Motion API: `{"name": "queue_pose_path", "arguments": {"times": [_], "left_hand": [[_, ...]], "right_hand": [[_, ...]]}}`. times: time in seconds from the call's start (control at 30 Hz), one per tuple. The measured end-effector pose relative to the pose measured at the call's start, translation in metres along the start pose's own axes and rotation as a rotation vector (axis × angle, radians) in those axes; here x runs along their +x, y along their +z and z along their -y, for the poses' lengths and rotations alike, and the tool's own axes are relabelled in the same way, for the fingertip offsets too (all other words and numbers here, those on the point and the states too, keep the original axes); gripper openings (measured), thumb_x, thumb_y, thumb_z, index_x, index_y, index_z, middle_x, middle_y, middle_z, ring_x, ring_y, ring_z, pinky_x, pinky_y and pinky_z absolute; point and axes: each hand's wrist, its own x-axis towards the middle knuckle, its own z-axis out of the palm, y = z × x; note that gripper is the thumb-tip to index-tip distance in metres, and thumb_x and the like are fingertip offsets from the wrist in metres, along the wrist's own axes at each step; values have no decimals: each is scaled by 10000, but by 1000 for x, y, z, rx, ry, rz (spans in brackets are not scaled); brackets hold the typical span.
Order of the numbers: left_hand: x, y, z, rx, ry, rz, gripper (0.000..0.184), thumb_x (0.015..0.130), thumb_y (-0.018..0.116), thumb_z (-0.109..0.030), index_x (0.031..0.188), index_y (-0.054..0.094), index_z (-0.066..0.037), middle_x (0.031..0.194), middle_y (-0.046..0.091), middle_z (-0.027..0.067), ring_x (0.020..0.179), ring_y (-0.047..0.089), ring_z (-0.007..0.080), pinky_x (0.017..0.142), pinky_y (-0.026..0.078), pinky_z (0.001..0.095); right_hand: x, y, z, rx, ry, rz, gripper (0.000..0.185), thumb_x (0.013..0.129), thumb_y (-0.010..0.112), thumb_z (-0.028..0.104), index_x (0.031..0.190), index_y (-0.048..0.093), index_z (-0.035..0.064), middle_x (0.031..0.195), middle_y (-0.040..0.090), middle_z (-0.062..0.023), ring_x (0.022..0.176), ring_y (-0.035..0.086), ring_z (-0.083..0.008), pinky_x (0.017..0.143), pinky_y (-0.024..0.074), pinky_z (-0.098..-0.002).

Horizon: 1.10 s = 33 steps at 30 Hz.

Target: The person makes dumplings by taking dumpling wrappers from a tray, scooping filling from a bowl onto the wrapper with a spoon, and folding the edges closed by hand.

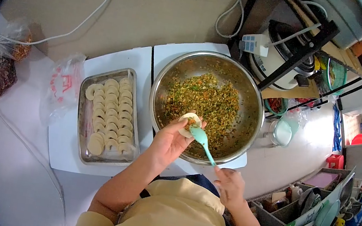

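Cupped in my left hand [171, 140] is a round dumpling wrapper [186, 132] with a little filling on it, over the near rim of a large steel bowl [156, 104]. My right hand [230, 186] grips the handle of a mint-green spoon [200, 136], whose head rests at the wrapper. Chopped vegetable filling [206, 100] covers much of the bowl's bottom. To the left lies a metal tray [135, 129] with rows of folded dumplings [114, 107] and a stack of flat wrappers [96, 143] in its near left corner.
A plastic bag [63, 84] with red print lies left of the tray, and bagged food [6, 73] sits farther left. A white cable [87, 22] crosses the far side. On the right, a rack holds a rice cooker [274, 71]; crates [268, 217] stand at lower right.
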Motion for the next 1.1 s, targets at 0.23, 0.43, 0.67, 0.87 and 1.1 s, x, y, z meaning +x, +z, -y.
{"name": "queue_pose_path", "arguments": {"times": [0.23,0.43,0.67,0.87,1.1], "left_hand": [[-8,-4,2,269,15,27,467,855,509,77,1306,395,43,1290,460,214,1245,430,333,1055,397,368],[-14,-8,-1,406,14,-12,438,868,524,48,1294,425,16,1214,513,150,1186,494,290,1011,436,314],[-18,-2,0,280,-34,-72,347,943,470,-95,1252,456,61,1183,544,167,1163,515,302,997,448,329],[-19,-16,0,288,25,-41,428,943,494,-198,1255,441,90,1248,506,225,1189,482,366,1021,426,386],[-26,-15,-6,266,90,-82,403,974,417,-201,1284,433,55,1238,519,199,1183,499,317,985,447,363]], "right_hand": [[17,-23,-2,464,476,-431,236,897,518,86,1083,623,-16,864,589,-102,760,568,-190,677,449,-319],[14,-31,-26,633,713,-387,178,904,555,123,973,651,-10,768,578,-38,695,530,-103,627,421,-236],[28,-36,-25,157,688,-147,166,882,592,136,937,650,-10,765,619,-118,651,573,-216,587,444,-296],[23,-14,-29,415,717,-102,195,892,590,167,926,653,-14,724,614,-88,625,563,-174,557,432,-275],[20,-1,-30,962,1039,-360,253,906,584,214,915,643,-33,614,546,-23,523,475,-85,472,332,-209]]}}
